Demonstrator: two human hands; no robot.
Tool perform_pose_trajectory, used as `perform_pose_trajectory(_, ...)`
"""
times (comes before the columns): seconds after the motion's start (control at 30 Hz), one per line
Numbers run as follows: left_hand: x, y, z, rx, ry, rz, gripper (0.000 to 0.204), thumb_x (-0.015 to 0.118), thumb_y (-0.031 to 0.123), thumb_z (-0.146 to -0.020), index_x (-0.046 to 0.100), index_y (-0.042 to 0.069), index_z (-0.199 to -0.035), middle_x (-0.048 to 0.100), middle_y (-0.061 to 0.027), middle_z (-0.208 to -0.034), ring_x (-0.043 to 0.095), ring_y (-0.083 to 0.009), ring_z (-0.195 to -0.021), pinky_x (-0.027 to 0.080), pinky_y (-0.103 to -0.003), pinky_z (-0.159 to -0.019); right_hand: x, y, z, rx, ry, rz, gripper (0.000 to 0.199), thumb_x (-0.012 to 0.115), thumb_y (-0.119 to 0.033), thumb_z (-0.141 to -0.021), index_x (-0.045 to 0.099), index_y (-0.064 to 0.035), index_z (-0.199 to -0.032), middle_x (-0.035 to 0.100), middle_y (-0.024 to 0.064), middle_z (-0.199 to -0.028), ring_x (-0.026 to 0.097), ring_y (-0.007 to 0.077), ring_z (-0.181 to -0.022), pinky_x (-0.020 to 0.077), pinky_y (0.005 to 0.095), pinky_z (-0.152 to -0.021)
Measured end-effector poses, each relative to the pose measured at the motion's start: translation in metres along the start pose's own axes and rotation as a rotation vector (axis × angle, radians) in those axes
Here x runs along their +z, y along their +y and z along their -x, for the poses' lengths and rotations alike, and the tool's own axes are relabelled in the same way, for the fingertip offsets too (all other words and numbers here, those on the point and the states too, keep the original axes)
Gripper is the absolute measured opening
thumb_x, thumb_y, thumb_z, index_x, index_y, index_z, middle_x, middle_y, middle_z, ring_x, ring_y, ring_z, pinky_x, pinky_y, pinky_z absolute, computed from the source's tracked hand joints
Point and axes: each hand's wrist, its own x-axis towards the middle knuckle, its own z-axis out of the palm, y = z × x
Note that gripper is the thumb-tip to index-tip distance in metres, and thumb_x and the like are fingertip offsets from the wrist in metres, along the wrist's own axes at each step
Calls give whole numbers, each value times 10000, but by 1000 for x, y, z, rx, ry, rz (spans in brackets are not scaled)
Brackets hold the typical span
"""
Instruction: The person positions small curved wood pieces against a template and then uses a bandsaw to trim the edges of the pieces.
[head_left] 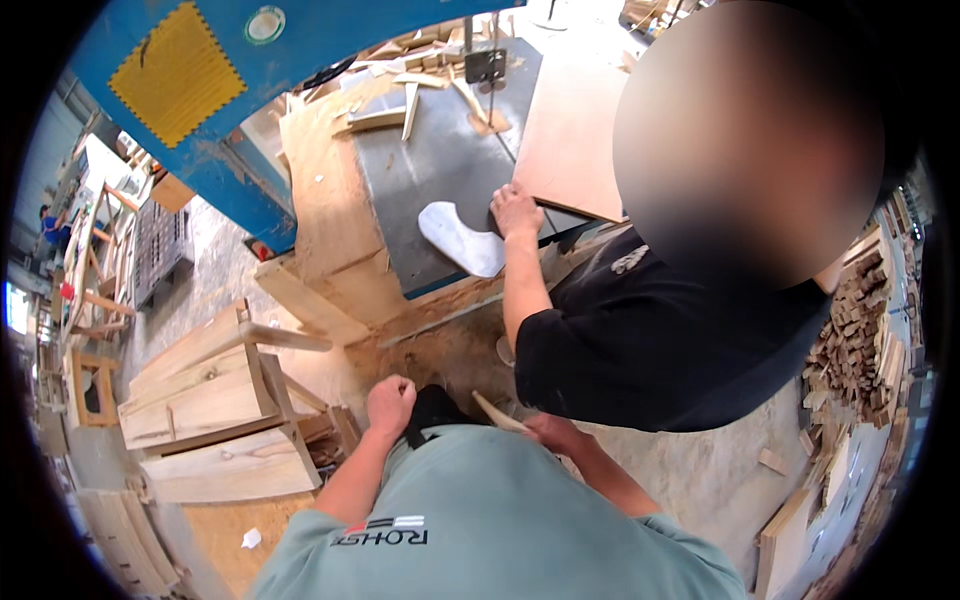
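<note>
My right hand [556, 434] is wrapped round one end of a narrow, pale strip of wood [494, 409], which sticks out toward the left at waist height. My left hand [391, 402] is curled into a fist in front of my body, and nothing shows in it. Beyond both hands stands a blue band saw with a dark metal table [405, 220]. A person in black at the right rests a hand [517, 210] by the near corner of a wide, flat wooden board [572, 140] on that table. A pale, curved template-like piece [462, 240] lies beside that hand.
Wood offcuts [410, 105] lie around the blade [492, 90]. Curved wooden planks [215, 400] are stacked low at my left. A pile of wood pieces [852, 340] stands at the far right, behind the person in black. A dark pallet [160, 250] stands farther left.
</note>
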Motion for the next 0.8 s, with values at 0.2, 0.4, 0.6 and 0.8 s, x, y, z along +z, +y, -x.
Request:
perform_pose_trajectory(0.2,-51,21,-59,174,-243,-227,208,703,279,-852,737,74,-844,720,-168,-834,701,-355,-818,548,-454,-734,52,72,8,111,355,127,384,556,-386,-945,711,-46,-1035,706,216,-1017,685,363,-949,521,447,-813)
perform_pose_trajectory(0.4,-48,46,-115,595,-381,-151,202,557,162,-929,722,91,-1020,711,-188,-886,686,-380,-856,535,-492,-758,72,61,18,595,140,-298,476,586,-448,-935,696,-54,-1179,734,199,-1025,710,326,-937,536,430,-801)
perform_pose_trajectory(0.6,-60,58,-156,756,-574,-74,393,548,29,-846,643,65,-1225,696,-216,-969,663,-407,-936,526,-490,-819,121,35,7,593,318,-477,462,601,-426,-927,701,-38,-1160,736,201,-1012,711,311,-923,538,426,-792)
perform_pose_trajectory(0.8,-75,82,-188,827,-530,-9,183,681,207,-885,711,77,-1010,702,-183,-879,682,-358,-825,540,-451,-724,136,12,-3,642,405,-559,449,616,-403,-920,706,-22,-1140,738,204,-999,712,296,-910,540,422,-783)
